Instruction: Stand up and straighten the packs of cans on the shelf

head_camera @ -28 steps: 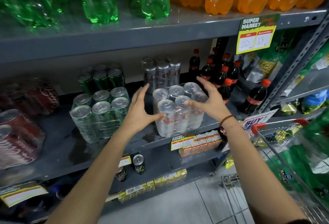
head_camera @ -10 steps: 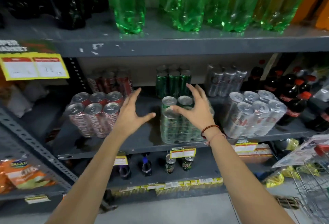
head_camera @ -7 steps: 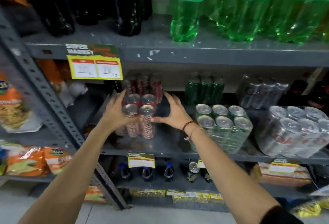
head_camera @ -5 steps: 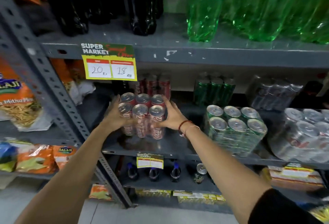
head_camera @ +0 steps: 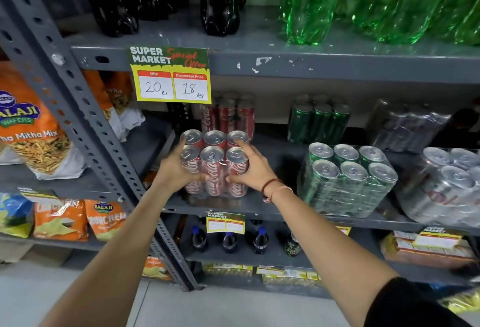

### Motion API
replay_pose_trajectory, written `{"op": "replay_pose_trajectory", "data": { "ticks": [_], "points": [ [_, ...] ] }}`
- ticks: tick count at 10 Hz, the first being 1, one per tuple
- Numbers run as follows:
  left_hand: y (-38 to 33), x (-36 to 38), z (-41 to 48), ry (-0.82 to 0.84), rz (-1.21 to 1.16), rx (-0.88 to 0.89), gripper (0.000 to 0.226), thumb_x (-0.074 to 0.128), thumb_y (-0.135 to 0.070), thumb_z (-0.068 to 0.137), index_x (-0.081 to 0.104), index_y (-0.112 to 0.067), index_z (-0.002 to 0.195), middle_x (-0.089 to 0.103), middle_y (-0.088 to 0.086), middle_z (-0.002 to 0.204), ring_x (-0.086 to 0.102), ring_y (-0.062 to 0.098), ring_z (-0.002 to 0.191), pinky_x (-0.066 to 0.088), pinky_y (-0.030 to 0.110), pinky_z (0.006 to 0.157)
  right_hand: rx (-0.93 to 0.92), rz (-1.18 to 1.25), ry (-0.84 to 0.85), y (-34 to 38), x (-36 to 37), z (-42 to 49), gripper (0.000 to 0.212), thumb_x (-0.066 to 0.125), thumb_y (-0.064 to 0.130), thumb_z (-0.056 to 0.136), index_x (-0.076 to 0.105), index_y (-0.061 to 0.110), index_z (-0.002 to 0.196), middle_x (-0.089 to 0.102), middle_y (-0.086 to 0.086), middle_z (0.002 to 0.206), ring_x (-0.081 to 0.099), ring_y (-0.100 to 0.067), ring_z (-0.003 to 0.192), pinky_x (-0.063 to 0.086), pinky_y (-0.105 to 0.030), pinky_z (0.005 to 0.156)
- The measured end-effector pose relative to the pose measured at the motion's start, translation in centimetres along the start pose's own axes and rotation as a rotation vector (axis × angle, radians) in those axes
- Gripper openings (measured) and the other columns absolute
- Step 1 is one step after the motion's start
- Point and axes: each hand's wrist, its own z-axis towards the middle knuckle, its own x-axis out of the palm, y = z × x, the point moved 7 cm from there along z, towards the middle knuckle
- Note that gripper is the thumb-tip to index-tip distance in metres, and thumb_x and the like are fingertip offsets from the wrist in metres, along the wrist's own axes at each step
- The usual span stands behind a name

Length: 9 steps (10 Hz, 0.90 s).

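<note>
Red pack of cans (head_camera: pixel 214 168) in the middle of the frame, six shiny tops, standing up, wrapped in clear plastic; on the grey shelf (head_camera: pixel 259 209). Left hand (head_camera: pixel 176 170) and right hand (head_camera: pixel 253 168) pressed on its sides, fingers spread and clamped on it.

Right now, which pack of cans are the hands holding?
The red pack, front left on the shelf. The left hand and right hand grip its sides; the green pack and silver pack sit untouched.

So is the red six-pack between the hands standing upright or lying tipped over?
Upright. The red six-pack shows all six can tops facing up, its base on the shelf, with the left hand and right hand gripping its sides.
</note>
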Motion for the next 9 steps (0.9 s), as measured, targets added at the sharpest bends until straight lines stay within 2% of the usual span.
{"op": "replay_pose_trajectory", "data": {
  "ticks": [2,3,7,8,9],
  "points": [
    [-0.2,0.0,-1.6,-0.006,0.027,-0.025,0.114,0.091,-0.026,0.051,0.026,-0.035,0.144,0.054,0.003,0.137,0.049,0.024,0.126,0.037,0.033,0.104,-0.012,0.009,-0.011,0.2,0.0,-1.9,0.098,0.086,0.025,0.063,0.031,0.031,0.144,0.037,-0.008,0.149,0.039,-0.031,0.134,0.034,-0.046,0.108],
    [-0.1,0.0,-2.3,-0.001,0.031,-0.061,0.116,0.091,-0.028,0.051,0.023,-0.035,0.146,0.055,0.004,0.136,0.048,0.024,0.127,0.038,0.042,0.108,-0.016,0.016,-0.003,0.4,-0.1,-2.4,0.097,0.085,0.025,0.063,0.031,0.032,0.143,0.038,-0.007,0.148,0.038,-0.031,0.134,0.033,-0.045,0.109],
    [-0.1,0.2,-3.0,0.014,0.123,-0.1,0.122,0.089,-0.032,0.054,0.013,-0.029,0.149,0.045,0.008,0.145,0.039,0.027,0.134,0.033,0.045,0.11,-0.003,0.017,0.014,0.3,0.2,-3.0,0.099,0.085,0.027,0.064,0.029,0.033,0.144,0.034,-0.009,0.151,0.036,-0.034,0.135,0.034,-0.053,0.109],
    [-0.1,0.2,-3.1,0.017,0.185,-0.126,0.118,0.088,-0.034,0.057,0.014,-0.028,0.149,0.037,0.011,0.148,0.034,0.031,0.136,0.032,0.047,0.11,0.015,-0.031,0.035,0.7,0.1,-3.3,0.099,0.084,0.034,0.065,0.026,0.034,0.145,0.026,-0.011,0.154,0.033,-0.036,0.137,0.033,-0.053,0.109],
    [-0.9,0.4,-3.0,-0.026,0.29,-0.103,0.102,0.084,-0.031,0.064,0.024,-0.023,0.146,0.022,0.014,0.153,0.025,0.034,0.139,0.029,0.05,0.111,-0.049,-0.082,-0.035,2.1,-0.6,-3.7,0.086,0.079,0.04,0.069,0.035,0.03,0.142,0.024,-0.008,0.153,0.034,-0.035,0.136,0.035,-0.05,0.109]
  ]
}}
